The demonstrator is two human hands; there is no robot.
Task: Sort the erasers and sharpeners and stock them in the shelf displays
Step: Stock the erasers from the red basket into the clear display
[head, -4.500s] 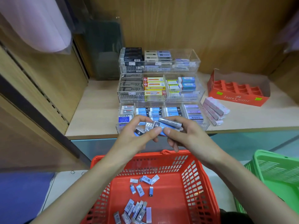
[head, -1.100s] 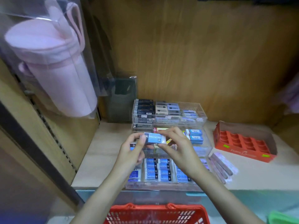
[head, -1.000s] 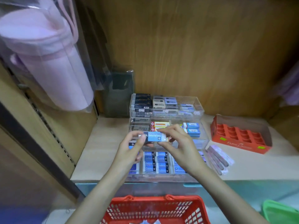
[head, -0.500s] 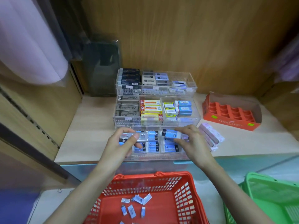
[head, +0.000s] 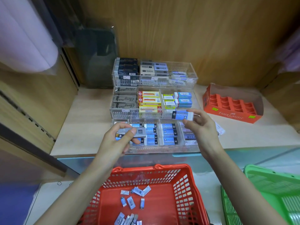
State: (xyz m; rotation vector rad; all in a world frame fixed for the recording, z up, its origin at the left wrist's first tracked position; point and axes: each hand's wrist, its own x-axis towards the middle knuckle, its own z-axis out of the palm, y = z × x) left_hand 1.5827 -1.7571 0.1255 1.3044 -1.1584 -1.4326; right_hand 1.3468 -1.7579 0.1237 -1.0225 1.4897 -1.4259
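A clear three-tier acrylic display (head: pixel 155 79) full of boxed erasers stands on the wooden shelf (head: pixel 84 120). My right hand (head: pixel 201 129) pinches one blue-and-white eraser (head: pixel 182 115) by its ends, held above the right part of the bottom tier. My left hand (head: pixel 120 138) grips a small stack of erasers (head: pixel 137 132), a grey one on top, over the bottom tier's left compartments. Below the shelf, a red basket (head: pixel 186 192) holds several loose wrapped erasers (head: pixel 131 202).
An orange Faber-Castell cardboard tray (head: pixel 232 113) sits at the right of the shelf. A green basket (head: pixel 267 192) is at the lower right. A pink item in clear wrapping (head: pixel 24 38) hangs at the upper left, with a dark clear-packaged item (head: pixel 97 57) behind the display.
Both hands came apart: my right hand took one blue eraser off the stack and lifted it right over the bottom tier. My left hand kept the rest, low at the left.
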